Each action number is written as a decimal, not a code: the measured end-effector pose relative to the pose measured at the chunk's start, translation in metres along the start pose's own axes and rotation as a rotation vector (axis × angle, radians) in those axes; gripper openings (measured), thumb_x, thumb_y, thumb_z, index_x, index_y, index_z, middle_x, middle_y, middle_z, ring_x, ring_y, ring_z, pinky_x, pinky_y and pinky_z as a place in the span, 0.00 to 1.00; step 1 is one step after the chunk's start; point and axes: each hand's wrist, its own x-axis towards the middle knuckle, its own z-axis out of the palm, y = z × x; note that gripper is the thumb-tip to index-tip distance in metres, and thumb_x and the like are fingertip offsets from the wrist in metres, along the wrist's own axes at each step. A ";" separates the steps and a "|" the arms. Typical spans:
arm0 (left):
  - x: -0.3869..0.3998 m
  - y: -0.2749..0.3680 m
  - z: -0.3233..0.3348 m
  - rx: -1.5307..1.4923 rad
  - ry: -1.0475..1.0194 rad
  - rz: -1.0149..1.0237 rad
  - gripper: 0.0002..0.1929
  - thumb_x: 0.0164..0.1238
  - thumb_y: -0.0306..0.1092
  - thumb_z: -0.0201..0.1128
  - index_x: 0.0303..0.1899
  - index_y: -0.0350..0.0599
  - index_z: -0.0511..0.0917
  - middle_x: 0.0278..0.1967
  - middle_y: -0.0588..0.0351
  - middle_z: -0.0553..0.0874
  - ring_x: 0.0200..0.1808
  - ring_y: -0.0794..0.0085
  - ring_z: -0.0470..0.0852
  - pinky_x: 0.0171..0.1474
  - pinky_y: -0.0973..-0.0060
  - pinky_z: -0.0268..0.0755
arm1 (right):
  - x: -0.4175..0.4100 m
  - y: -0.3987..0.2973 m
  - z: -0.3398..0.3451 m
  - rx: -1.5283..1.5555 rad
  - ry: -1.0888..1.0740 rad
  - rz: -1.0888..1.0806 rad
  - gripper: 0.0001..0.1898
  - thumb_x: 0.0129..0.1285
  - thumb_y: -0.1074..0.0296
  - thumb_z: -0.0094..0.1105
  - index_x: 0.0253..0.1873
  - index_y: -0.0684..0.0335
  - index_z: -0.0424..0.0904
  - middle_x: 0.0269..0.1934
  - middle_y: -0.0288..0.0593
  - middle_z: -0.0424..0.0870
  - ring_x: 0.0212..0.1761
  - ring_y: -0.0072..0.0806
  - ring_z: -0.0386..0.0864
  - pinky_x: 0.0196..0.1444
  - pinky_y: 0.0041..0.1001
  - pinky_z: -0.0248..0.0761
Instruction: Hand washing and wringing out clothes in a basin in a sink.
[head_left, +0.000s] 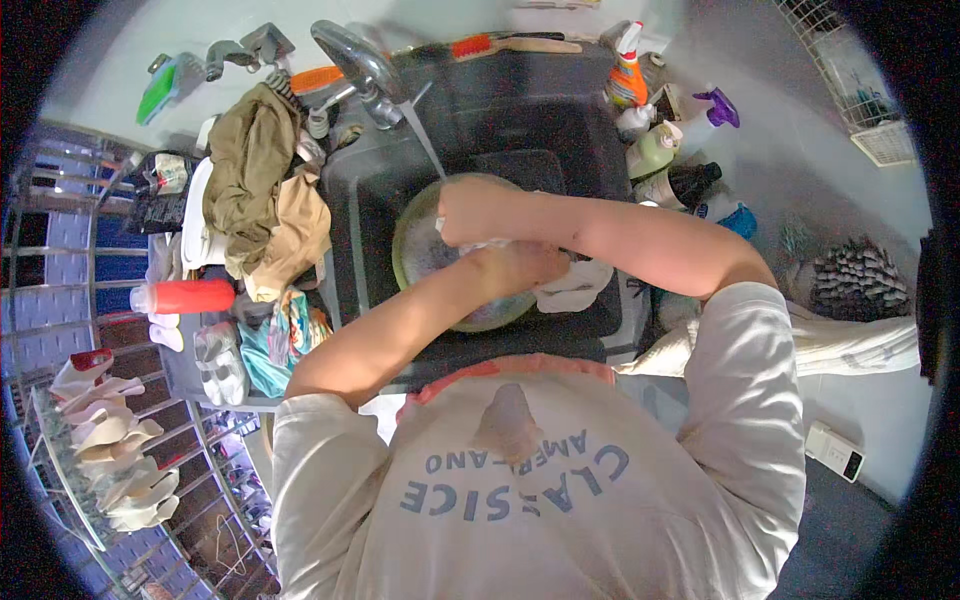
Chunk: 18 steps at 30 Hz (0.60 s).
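My forearms cross over a round basin (400, 247) that stands in the dark sink (349, 247). Cloudy, sudsy-looking water shows inside it. My right hand (476, 208) is a fist around a white cloth (576, 286), close to where the tap water falls. Lower and to the right, my left hand (544, 264) grips the same cloth, and part of it hangs over the basin's right rim. My wrists and hands hide the cloth's middle. From the chrome faucet (360, 64), a stream of water (426, 142) runs down to the basin's far side.
Brown and tan clothes (255, 165) are heaped left of the sink, near a red bottle (191, 297) and a teal cloth (266, 352). An orange spray bottle (628, 75) and several other bottles line the right side. Brushes (517, 46) lie along the back ledge.
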 end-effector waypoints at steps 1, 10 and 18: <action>0.003 -0.001 -0.012 -0.096 -0.113 0.009 0.13 0.63 0.37 0.53 0.37 0.44 0.85 0.38 0.50 0.88 0.42 0.59 0.86 0.52 0.62 0.73 | -0.001 -0.005 -0.003 -0.001 0.000 0.003 0.12 0.41 0.66 0.57 0.29 0.66 0.84 0.25 0.59 0.82 0.28 0.53 0.82 0.32 0.45 0.75; -0.039 -0.011 0.022 0.080 -0.101 0.202 0.18 0.60 0.40 0.59 0.52 0.52 0.77 0.46 0.54 0.84 0.50 0.62 0.82 0.57 0.65 0.71 | -0.001 -0.016 0.028 0.112 0.192 0.143 0.07 0.41 0.70 0.58 0.25 0.68 0.81 0.22 0.57 0.81 0.24 0.47 0.81 0.29 0.41 0.73; -0.130 -0.038 -0.046 -0.330 0.619 -0.208 0.13 0.51 0.41 0.67 0.37 0.47 0.81 0.53 0.50 0.81 0.55 0.54 0.79 0.58 0.59 0.70 | -0.007 -0.028 0.028 1.729 0.490 0.359 0.27 0.64 0.54 0.64 0.63 0.55 0.66 0.50 0.38 0.77 0.50 0.27 0.78 0.50 0.32 0.73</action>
